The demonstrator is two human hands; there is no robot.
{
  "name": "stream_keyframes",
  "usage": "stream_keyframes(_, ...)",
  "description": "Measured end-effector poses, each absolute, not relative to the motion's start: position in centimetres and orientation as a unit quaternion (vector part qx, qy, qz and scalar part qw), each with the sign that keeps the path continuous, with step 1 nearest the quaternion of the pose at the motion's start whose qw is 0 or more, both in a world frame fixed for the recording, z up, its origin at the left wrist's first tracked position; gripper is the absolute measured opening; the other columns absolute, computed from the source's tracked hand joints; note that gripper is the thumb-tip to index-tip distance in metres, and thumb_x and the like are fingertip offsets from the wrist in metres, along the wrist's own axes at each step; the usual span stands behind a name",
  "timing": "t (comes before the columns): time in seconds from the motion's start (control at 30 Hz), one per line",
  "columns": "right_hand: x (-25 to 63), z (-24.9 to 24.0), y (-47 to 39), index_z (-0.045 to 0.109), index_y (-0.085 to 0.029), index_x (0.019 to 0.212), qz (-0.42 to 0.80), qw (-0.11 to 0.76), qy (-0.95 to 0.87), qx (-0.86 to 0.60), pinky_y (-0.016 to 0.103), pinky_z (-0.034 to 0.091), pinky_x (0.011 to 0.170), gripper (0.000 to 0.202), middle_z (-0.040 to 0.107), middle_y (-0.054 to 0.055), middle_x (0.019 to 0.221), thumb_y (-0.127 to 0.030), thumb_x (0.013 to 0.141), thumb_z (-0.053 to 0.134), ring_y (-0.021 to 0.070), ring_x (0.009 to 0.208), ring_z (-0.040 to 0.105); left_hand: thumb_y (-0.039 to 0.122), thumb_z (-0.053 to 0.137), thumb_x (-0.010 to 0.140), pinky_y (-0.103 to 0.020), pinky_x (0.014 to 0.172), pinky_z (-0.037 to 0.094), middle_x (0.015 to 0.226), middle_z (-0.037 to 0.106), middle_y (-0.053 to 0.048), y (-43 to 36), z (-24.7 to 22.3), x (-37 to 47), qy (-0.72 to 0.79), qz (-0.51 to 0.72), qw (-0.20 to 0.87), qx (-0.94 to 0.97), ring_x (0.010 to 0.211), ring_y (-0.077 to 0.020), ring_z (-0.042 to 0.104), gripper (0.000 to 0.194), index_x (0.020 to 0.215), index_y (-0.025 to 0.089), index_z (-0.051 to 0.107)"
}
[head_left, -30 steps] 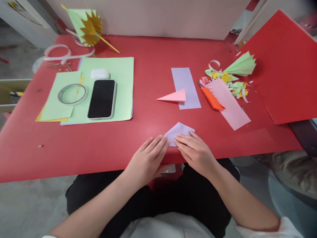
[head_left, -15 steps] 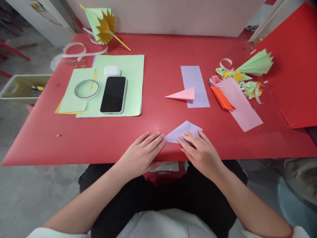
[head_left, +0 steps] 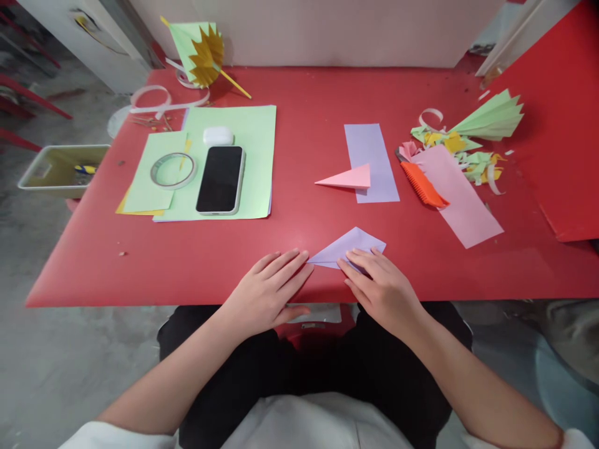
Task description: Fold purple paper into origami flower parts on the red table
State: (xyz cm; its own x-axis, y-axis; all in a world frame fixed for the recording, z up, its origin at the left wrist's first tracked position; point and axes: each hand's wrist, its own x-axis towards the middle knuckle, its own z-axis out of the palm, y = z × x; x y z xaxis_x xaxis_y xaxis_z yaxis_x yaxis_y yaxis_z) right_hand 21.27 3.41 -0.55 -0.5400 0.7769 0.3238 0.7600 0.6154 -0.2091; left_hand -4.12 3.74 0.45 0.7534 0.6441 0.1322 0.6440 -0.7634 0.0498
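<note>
A folded purple sheet of paper (head_left: 353,242) lies on the red table near its front edge, its narrow tip toward the left. My left hand (head_left: 271,290) rests flat with fingers stretched out, the fingertips at that tip. Across the right part of the paper lies my right hand (head_left: 381,284), fingers extended and pressing down on it; they cover its lower right portion. Beyond the hands, a folded pink paper cone (head_left: 349,178) overlaps a flat purple paper rectangle (head_left: 377,149).
On the left, a black-screened phone (head_left: 221,181), a white earbud case (head_left: 218,136) and a tape roll (head_left: 173,170) lie on green sheets (head_left: 259,162). An orange utility knife (head_left: 423,185) rests on a pink strip (head_left: 470,218) beside paper scraps. A brown paper fan (head_left: 208,56) stands at back left.
The view has shifted slightly, moving the whole scene a little to the right. Both hands stay in nearly the same place against the purple paper.
</note>
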Motion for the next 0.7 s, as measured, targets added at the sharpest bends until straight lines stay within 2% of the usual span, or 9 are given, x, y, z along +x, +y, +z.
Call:
stream_keyframes(0.17, 21.3, -0.5, 3.4, 0.060, -0.015, 0.114, 0.025, 0.194, -0.877, -0.439, 0.042, 0.042, 0.100, 0.031, 0.064, 0.011, 0.112, -0.015, 0.085, 0.051, 0.0224, 0.110, 0.057, 0.051, 0.041, 0.087, -0.040, 0.099, 0.034, 0.132, 0.051, -0.012, 3.9, 0.5, -3.8, 0.352, 0.071, -0.001, 0.933, 0.123, -0.0266, 0.044, 0.059, 0.131, 0.011, 0.044)
stream_keyframes(0.4, 21.3, -0.5, 3.4, 0.061, -0.014, 0.114, 0.018, 0.191, -0.878, -0.439, 0.042, 0.043, 0.099, 0.030, 0.065, 0.011, 0.112, -0.015, 0.085, 0.051, 0.0221, 0.109, 0.058, 0.051, 0.046, 0.085, -0.041, 0.095, 0.038, 0.125, 0.057, -0.014, 3.7, 0.6, -4.1, 0.375, 0.097, -0.017, 0.922, 0.119, -0.0289, 0.048, 0.057, 0.123, 0.009, 0.052)
stream_keyframes(0.6, 21.3, -0.5, 3.4, 0.061, -0.015, 0.114, 0.023, 0.190, -0.877, -0.440, 0.043, 0.044, 0.098, 0.030, 0.065, 0.011, 0.112, -0.016, 0.085, 0.051, 0.0226, 0.109, 0.058, 0.054, 0.045, 0.083, -0.046, 0.098, 0.034, 0.136, 0.045, -0.016, 3.4, 0.4, -3.0, 0.392, 0.084, -0.017, 0.916, 0.125, -0.0327, 0.040, 0.059, 0.129, 0.017, 0.047)
stream_keyframes(0.7, 21.3, -0.5, 3.3, 0.061, -0.016, 0.114, 0.027, 0.192, -0.877, -0.441, 0.043, 0.044, 0.099, 0.031, 0.065, 0.011, 0.112, -0.016, 0.085, 0.050, 0.0225, 0.109, 0.058, 0.053, 0.044, 0.084, -0.047, 0.098, 0.034, 0.135, 0.046, -0.016, 3.4, 0.2, -2.7, 0.401, 0.076, -0.015, 0.913, 0.125, -0.0328, 0.040, 0.057, 0.130, 0.019, 0.047)
